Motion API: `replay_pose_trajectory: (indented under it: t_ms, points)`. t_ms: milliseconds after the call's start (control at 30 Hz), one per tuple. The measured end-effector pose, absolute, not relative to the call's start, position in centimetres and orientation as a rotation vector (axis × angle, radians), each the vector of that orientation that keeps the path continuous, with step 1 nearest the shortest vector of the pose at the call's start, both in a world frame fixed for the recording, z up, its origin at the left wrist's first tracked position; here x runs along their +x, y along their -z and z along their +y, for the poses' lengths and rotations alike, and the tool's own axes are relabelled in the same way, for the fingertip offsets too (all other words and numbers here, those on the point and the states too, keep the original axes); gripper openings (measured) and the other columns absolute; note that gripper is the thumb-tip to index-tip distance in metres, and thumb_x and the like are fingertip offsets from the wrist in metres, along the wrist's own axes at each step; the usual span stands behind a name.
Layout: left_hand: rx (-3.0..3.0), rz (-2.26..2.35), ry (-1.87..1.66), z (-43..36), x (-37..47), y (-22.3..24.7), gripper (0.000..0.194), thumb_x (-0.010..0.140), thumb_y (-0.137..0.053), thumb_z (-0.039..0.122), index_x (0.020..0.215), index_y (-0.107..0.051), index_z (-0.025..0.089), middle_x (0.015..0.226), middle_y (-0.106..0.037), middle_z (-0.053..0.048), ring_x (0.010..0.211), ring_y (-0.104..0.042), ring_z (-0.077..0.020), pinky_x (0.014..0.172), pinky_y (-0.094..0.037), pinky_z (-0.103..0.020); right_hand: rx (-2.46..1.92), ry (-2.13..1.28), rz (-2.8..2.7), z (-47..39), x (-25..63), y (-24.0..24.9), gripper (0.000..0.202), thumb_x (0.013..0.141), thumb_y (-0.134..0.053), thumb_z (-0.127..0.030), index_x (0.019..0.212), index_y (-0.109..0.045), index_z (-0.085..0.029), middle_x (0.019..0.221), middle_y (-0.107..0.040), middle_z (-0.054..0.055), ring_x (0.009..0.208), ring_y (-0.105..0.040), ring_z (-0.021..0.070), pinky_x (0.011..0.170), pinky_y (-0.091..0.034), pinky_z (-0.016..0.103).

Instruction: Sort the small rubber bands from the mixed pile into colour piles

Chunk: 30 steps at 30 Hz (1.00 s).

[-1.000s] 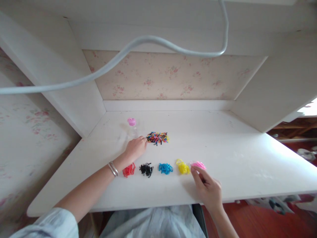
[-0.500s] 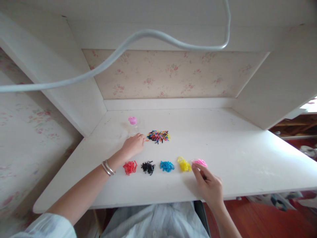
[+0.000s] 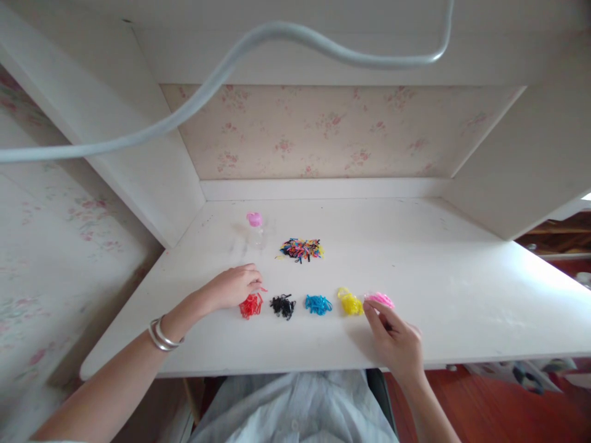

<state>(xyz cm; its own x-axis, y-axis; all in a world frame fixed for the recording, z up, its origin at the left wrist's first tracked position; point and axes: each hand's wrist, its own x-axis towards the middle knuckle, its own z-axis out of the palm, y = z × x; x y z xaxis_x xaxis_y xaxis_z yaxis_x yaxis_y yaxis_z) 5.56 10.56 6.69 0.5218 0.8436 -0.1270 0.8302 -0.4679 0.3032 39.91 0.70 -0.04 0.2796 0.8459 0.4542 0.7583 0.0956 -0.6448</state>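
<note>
My left hand [image 3: 236, 287] pinches a red rubber band [image 3: 263, 289] just above the pile of red rubber bands [image 3: 250, 306]. Beside that pile, in a row to the right, lie small piles of black rubber bands [image 3: 282, 306], blue rubber bands [image 3: 318, 304], yellow rubber bands [image 3: 351, 303] and pink rubber bands [image 3: 381, 299]. At the pink pile's near edge, my right hand [image 3: 395, 335] has thumb and forefinger closed together; whatever they hold is too small to make out. A mixed-colour heap of rubber bands [image 3: 302, 249] lies farther back.
A clear container with a pink lid [image 3: 254, 219] stands at the back left of the white desk [image 3: 438, 277]. White panels rise on both sides, and a white cable [image 3: 286, 31] crosses high in front of me.
My left hand has moved from the mixed heap toward me and left, carrying the red rubber band to the red pile. My right hand stays by the pink pile. The view has shifted slightly.
</note>
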Motion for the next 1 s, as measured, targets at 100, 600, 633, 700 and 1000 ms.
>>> replay_pose_trajectory:
  t_ms: [100,600,633,700,1000]
  points:
    - [2.450,1.328,0.000,10.4,5.0,-6.7,0.028,0.087,-0.040,0.026,0.086,-0.068,0.023,0.090,-0.061,-0.002,0.077,-0.059,-0.0130,0.074,-0.043,-0.024,-1.670,-0.121,-1.491,0.7,39.9,0.1,0.036,0.083,-0.053,-0.047,0.085,-0.073,-0.016,0.047,-0.046,-0.005,0.040,-0.042,0.0052,0.045,-0.037,0.014]
    - [2.643,1.207,0.157,10.7,4.8,-7.6,0.024,0.082,-0.047,0.019,0.067,-0.065,0.026,0.077,-0.053,0.001,0.060,-0.052,-0.0104,0.054,-0.031,-0.025,-1.685,-0.107,-1.484,0.7,39.7,-0.2,0.038,0.083,-0.051,-0.047,0.083,-0.073,-0.017,0.047,-0.047,-0.005,0.039,-0.043,0.0051,0.045,-0.037,0.014]
    - [2.653,1.207,0.158,10.7,4.8,-7.6,0.024,0.081,-0.047,0.019,0.067,-0.065,0.026,0.077,-0.053,0.001,0.060,-0.052,-0.0102,0.054,-0.030,-0.025,-1.681,-0.106,-1.485,0.7,39.7,-0.2,0.037,0.083,-0.052,-0.047,0.083,-0.073,-0.017,0.046,-0.047,-0.005,0.039,-0.043,0.0050,0.045,-0.037,0.014]
    - [2.671,1.208,0.160,10.8,4.7,-7.6,0.024,0.081,-0.047,0.019,0.067,-0.065,0.026,0.077,-0.053,0.001,0.061,-0.052,-0.0103,0.055,-0.030,-0.025,-1.671,-0.110,-1.484,0.8,39.7,-0.2,0.037,0.083,-0.052,-0.047,0.083,-0.073,-0.016,0.046,-0.046,-0.005,0.039,-0.043,0.0050,0.045,-0.037,0.014]
    - [2.658,1.379,0.030,10.2,4.1,-7.7,0.025,0.085,-0.043,0.021,0.078,-0.067,0.026,0.081,-0.056,0.001,0.064,-0.055,-0.0100,0.059,-0.035,-0.023,-1.652,-0.139,-1.473,0.8,39.8,0.2,0.033,0.083,-0.055,-0.043,0.086,-0.072,-0.016,0.048,-0.045,-0.006,0.040,-0.042,0.0051,0.047,-0.037,0.014]
